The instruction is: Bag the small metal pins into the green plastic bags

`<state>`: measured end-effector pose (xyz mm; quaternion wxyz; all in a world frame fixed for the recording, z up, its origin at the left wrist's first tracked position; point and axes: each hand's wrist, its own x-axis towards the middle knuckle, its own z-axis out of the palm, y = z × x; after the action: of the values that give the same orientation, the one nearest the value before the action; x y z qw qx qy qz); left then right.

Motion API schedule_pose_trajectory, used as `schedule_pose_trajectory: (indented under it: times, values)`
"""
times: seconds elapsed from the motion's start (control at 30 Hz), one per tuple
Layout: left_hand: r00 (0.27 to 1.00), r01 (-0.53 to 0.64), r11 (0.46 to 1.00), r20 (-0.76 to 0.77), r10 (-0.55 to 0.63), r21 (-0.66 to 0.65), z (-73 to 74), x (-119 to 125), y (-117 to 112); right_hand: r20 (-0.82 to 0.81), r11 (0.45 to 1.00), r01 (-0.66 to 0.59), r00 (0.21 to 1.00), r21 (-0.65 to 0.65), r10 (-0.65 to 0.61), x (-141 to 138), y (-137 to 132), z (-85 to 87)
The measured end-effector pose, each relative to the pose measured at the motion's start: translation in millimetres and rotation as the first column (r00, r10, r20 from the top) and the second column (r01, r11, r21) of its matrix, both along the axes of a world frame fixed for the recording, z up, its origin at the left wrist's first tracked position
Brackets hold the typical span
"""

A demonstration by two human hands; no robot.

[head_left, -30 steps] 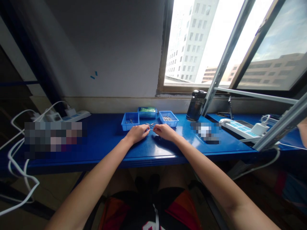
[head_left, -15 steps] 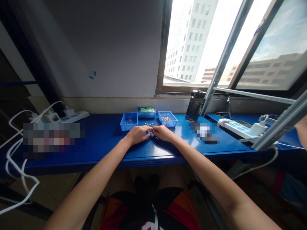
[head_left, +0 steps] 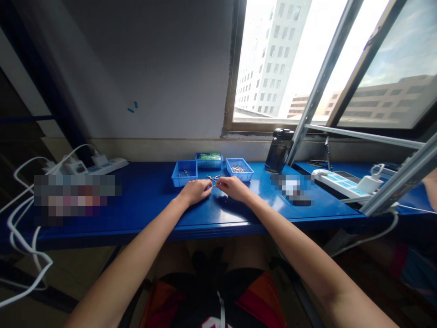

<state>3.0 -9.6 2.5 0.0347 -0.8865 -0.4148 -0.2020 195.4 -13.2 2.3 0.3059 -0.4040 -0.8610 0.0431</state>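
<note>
Over the blue table [head_left: 146,200], my left hand [head_left: 194,191] and my right hand [head_left: 234,187] face each other with a small gap between their fingertips. Both are closed in a pinch. A thin, light sliver shows between the fingertips, too small to name. Just beyond them lie several thin metal pieces [head_left: 214,177] on the tabletop. Behind my left hand is a blue bin [head_left: 184,183] with a few small metal parts. Another blue bin [head_left: 248,176], behind my right hand, holds many small metal pieces. The third blue bin [head_left: 209,165], further back, contains green material.
A dark bottle [head_left: 279,152] stands back right, beside a metal frame post [head_left: 310,102]. White power strips [head_left: 341,183] lie at the right and far left, with loose cables [head_left: 20,228] on the left. Blurred items occupy both sides. Part of another person shows at the right edge.
My hands have drawn slightly apart, the right one shifting a little rightward and up. The thin sliver now shows between the fingertips. The bins have stayed in place.
</note>
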Motion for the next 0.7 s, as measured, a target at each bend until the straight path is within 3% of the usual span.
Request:
schedule_pose_trajectory:
  times: [0.27, 0.47, 0.7]
  values:
    - [1.000, -0.001, 0.999, 0.007, 0.001, -0.051, 0.2, 1.2, -1.2, -0.021, 0.999, -0.020, 1.000, 0.051, 0.021, -4.0, -3.5, 1.1]
    - [0.995, -0.001, 1.000, 0.095, 0.003, -0.026, 0.9, -1.1, -0.5, -0.034, 0.999, 0.038, 0.999, -0.005, -0.038, -2.6, 1.1, -3.2]
    - [0.983, 0.125, 0.992, 0.135, -0.128, 0.029, 0.7, 1.2, -2.6, -0.006, 0.997, 0.000, 1.000, -0.081, 0.000, -4.1, -2.3, -2.1]
